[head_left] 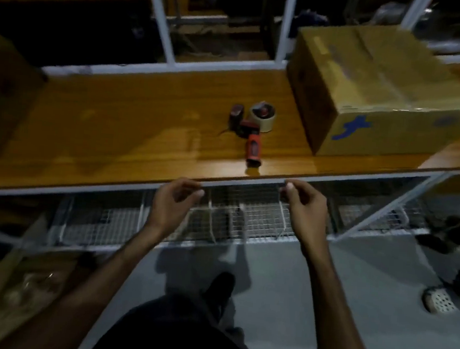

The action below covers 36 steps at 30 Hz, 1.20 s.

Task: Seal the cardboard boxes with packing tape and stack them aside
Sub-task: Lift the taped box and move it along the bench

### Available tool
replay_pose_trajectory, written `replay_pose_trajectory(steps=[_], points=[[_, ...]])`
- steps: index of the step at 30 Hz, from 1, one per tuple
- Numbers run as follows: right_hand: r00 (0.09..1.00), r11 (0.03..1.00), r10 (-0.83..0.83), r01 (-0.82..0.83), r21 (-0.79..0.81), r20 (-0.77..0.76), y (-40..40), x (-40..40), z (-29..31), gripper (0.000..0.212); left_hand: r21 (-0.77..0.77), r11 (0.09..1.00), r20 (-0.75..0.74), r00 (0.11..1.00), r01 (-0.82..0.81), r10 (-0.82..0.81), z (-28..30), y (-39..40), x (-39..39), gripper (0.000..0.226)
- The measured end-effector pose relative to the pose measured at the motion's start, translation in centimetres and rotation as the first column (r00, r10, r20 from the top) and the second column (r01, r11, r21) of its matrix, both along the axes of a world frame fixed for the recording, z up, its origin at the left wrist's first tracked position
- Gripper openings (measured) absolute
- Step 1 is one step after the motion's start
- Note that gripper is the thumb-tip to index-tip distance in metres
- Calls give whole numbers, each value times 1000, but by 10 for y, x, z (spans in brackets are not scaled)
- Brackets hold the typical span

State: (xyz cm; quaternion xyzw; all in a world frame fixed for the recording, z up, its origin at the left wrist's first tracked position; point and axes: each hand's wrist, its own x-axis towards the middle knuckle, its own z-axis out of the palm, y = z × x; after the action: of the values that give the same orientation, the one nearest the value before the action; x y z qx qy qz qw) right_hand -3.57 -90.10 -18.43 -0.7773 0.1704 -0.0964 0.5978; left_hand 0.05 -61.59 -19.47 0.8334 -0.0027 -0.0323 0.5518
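I see the cardboard box [383, 90] on the tabletop [133, 127], far right, flaps already taped; stiff, bulky, probably light, so I'd take it by opposite sides. The tape dispenser [250, 131] lies mid-table. Left hand [173, 200] and right hand [304, 203] hover at the near edge, each grip narrow, fingers curled; whether they pinch a tape strip I cannot tell.

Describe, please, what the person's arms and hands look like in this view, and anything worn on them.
Both forearms are bare up to the bottom edge of the picture: no sleeves, gloves, watch or bands show. The left hand and right hand carry no visible rings, though the image is dim and slightly blurred. Below them, the person wears dark clothing and a dark shoe.
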Motion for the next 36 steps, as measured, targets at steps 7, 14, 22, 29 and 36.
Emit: replay_pose_trajectory(steps=[7,14,22,29,36], points=[[934,934,356,-357,32,26,165,-21,3,14,-27,935,29,935,-354,354,7,143,-98,10],[781,784,619,-621,-8,82,302,-6,37,15,-100,817,126,807,-568,577,19,252,-138,16],[641,674,730,-733,-93,235,500,75,96,22,-156,697,213,665,-699,715,60,430,-113,14],[631,700,704,-695,-166,327,602,130,127,20,-186,664,260,615,-724,744,88,526,-64,23],[613,702,707,-669,-243,354,666,192,151,23,-331,500,183,466,-800,866,82,595,10,27]])
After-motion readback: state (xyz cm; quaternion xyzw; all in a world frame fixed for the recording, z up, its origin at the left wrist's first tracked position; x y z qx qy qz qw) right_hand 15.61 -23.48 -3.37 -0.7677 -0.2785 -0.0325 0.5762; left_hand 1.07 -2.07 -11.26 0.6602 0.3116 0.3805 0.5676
